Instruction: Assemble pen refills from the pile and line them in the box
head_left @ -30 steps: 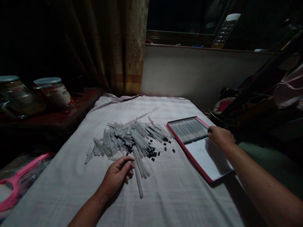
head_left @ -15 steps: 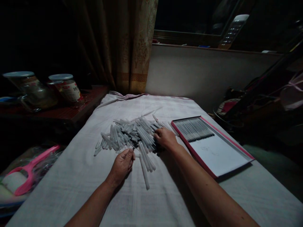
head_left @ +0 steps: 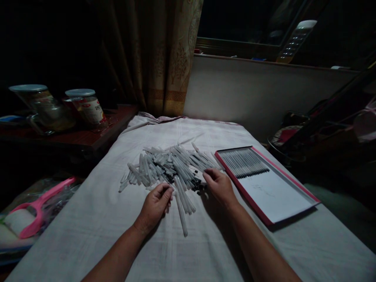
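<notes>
"Pen barrels [head_left: 183, 170], pale and translucent, are heaped loosely across the middle of the white cloth [head_left: 164, 250], and small black pieces [head_left: 202, 187] are scattered at the heap's near right side!"

"How is the surface looking?"

"Faintly checked and creased, and bunched up at its far left corner, where a brown patterned curtain [head_left: 176, 70] is hung beside a pale wall [head_left: 249, 90]. Dimly lit, all of it. Off to the left, a blue-lidded jar [head_left: 88, 109] is stood on a dark red table [head_left: 114, 125]."

"And over on the right?"

"A shallow red box [head_left: 252, 202] is laid open, with black-ended pens [head_left: 243, 161] lined up side by side across its far end."

"To the hands, then!"

"The left hand [head_left: 155, 201] is held at the heap's near edge, thumb and forefinger brought together, the other fingers curled. Whether anything is pinched there cannot be told."

"The right?"

"The right hand [head_left: 219, 184] is stretched in between heap and box, fingers bent towards the black pieces. Its grip cannot be made out."
</notes>
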Demonstrator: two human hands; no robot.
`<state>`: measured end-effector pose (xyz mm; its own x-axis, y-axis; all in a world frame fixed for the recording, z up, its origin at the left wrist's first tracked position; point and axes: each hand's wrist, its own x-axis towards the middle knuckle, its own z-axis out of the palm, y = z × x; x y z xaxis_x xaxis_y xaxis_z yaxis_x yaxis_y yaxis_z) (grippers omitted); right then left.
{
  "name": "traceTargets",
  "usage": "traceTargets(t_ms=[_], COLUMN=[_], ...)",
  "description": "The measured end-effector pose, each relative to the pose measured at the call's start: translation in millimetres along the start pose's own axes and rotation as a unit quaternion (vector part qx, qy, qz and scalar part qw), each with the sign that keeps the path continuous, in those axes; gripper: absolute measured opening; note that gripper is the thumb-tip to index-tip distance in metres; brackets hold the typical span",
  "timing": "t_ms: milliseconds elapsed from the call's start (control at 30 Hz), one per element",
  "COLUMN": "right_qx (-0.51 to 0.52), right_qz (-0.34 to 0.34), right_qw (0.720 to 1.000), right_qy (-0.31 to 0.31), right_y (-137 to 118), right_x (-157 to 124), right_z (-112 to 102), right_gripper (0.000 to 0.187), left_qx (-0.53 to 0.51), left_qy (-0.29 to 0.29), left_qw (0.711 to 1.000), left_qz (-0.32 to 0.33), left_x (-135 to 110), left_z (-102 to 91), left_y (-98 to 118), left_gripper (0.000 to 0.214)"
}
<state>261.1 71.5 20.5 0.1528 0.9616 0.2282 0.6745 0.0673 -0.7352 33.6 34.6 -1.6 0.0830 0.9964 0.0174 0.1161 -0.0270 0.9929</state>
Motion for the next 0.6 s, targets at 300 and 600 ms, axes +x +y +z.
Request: traceTargets(t_ms=[300, 600], right_qx=[0.195, -0.191], right_qz=[-0.059, 0.006], right_qw=[0.972, 0.980], right_qy=[-0.118, -0.064], right_y=[-16, 3], right_x=[-45, 16], right_z=[-1, -12], right_gripper=[0.019, 0.026], left_qx=[0.393, 0.362], left_qy=[0.026, 0.024], left_qw=[0.848, 0.892], left_qz=[0.354, 0.271], left_x=[-12, -7], left_z=[1.8, 2.2], left_y=[3, -4], left_gripper=[0.028, 0.023])
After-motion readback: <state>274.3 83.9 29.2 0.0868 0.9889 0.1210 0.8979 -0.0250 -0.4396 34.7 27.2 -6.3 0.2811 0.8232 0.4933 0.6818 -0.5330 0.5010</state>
